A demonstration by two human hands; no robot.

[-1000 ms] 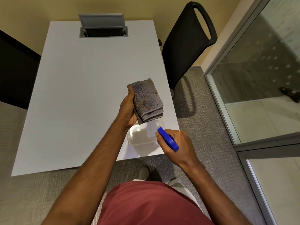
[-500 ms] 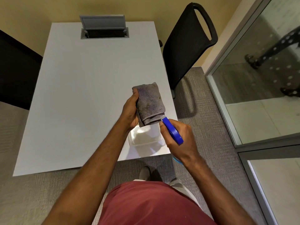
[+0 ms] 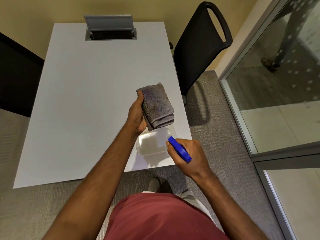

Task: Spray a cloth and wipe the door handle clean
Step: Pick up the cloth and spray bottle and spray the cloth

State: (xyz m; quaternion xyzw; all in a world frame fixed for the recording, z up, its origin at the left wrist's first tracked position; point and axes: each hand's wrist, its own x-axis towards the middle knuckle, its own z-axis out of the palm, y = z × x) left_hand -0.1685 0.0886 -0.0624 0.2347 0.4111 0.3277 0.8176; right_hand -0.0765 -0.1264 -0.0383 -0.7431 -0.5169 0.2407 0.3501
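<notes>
A folded grey cloth with dark stains is held upright above the table's near right part by my left hand, which grips its left edge. Just below and to the right, my right hand is closed around a spray bottle with a blue head; its nozzle points up-left toward the cloth's lower edge, a short gap away. The bottle's body is hidden by my hand. No door handle is in view.
A white table carries a white plastic container near its front right corner and an open cable hatch at the far end. A black chair stands to the right. Glass partition and metal frame run along the right.
The spray head, which touched the cloth's lower edge half a second ago, has dropped back down and right. The cloth is held slightly higher and flatter toward me.
</notes>
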